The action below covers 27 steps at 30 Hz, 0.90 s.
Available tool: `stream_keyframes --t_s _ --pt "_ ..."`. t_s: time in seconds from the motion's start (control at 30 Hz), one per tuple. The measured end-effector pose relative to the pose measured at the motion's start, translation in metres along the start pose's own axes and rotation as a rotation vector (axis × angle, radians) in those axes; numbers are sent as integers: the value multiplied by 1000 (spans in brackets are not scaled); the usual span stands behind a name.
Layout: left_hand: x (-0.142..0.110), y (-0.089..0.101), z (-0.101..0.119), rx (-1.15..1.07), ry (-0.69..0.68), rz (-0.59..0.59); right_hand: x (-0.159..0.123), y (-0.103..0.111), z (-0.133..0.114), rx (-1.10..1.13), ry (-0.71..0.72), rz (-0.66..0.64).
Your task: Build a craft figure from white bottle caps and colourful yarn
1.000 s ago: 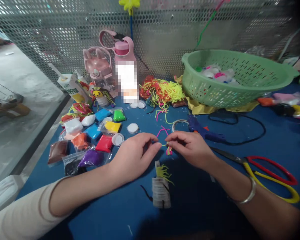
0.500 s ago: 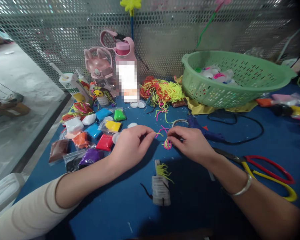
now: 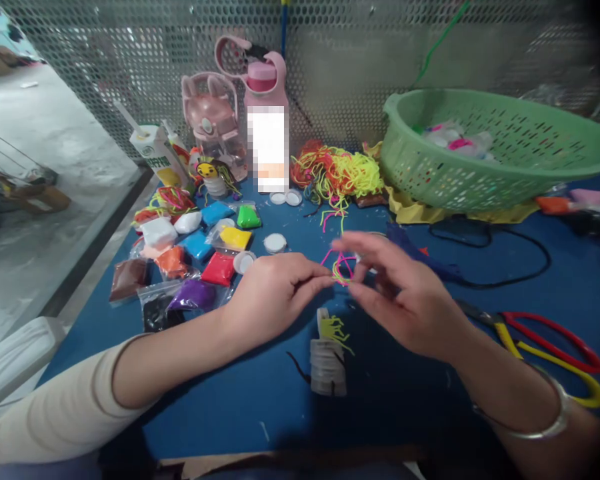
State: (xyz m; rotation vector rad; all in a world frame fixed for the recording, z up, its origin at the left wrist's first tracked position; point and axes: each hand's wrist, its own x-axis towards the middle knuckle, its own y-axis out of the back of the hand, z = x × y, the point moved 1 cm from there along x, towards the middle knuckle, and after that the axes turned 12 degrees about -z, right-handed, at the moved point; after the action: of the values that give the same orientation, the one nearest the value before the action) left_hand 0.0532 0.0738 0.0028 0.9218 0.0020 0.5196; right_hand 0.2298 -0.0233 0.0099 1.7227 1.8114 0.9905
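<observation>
Between my hands is a small looped bundle of pink and yellow-green cord (image 3: 341, 279). My left hand (image 3: 275, 290) pinches the bundle's left side between thumb and fingertips. My right hand (image 3: 405, 297) is partly open at its right side, fingers apart and slightly blurred, the thumb close to the loop. Just below, a stack of clear plastic caps (image 3: 328, 367) with black strands lies on the blue table (image 3: 220, 407). A tuft of yellow-green strands (image 3: 334, 330) spreads from the stack's top end.
Bagged clay packets, including a red one (image 3: 218, 269), lie at left. Behind are a pink bottle (image 3: 263, 83), a tangled cord pile (image 3: 347, 172) and a green basket (image 3: 430, 180). Scissors (image 3: 555, 340) and a blue glue gun (image 3: 420, 250) are at right.
My right hand has opened from a pinch and spread its fingers. My left hand has moved from a loose cord end to pinch the loop itself. The camera view has shifted slightly.
</observation>
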Motion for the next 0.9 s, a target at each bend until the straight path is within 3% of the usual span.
stream_keyframes --t_s 0.1,0.27,0.47,0.6,0.9 --pt "-2 -6 4 -8 -63 -3 -2 -8 -1 152 -21 -178" --pt "-8 -9 9 -27 -101 -9 -3 -8 9 278 -127 -214" --pt "-15 -11 12 -20 -113 6 -7 -1 6 343 -174 -285" --pt "-17 -14 13 65 -197 31 -8 0 4 496 -178 -348" --pt "-23 -19 11 164 -266 0 -4 1 9 398 -207 -466"
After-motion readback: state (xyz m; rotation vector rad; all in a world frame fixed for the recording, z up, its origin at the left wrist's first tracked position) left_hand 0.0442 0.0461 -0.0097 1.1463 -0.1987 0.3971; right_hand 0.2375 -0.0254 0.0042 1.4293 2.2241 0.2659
